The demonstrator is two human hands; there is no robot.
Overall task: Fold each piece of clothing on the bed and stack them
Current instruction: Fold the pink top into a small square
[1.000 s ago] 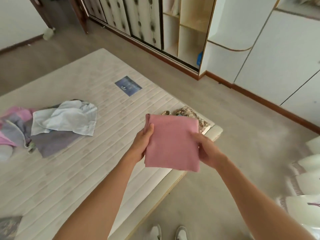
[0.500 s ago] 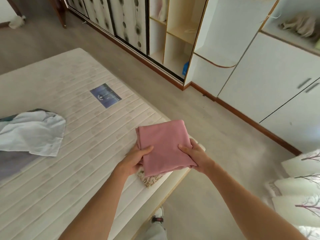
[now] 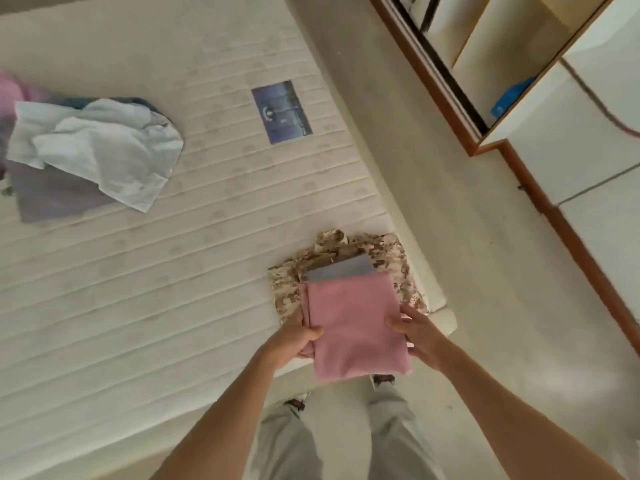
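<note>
A folded pink garment [image 3: 353, 323] lies over the stack at the mattress corner, its near edge hanging past the bed edge. My left hand [image 3: 298, 336] grips its left side, thumb on top. My right hand [image 3: 420, 336] holds its right side, thumb on top. Under it show a folded grey-blue piece [image 3: 341, 270] and a folded camouflage garment [image 3: 332, 251]. Unfolded clothes lie at the far left of the mattress [image 3: 156, 289]: a pale blue shirt [image 3: 100, 147] over a grey-purple garment [image 3: 52, 199] and something pink [image 3: 10, 91].
A dark blue label [image 3: 281, 112] is sewn on the mattress. Bare floor [image 3: 485, 271] runs along the bed's right side, bounded by a wardrobe [image 3: 491, 64] with open shelves and white cabinet doors [image 3: 571, 161]. My legs and shoes stand at the bed's near edge.
I have lowered the folded pink garment from mid-air onto the stack at the mattress corner. My view has tilted down, and both hands still hold the garment's sides.
</note>
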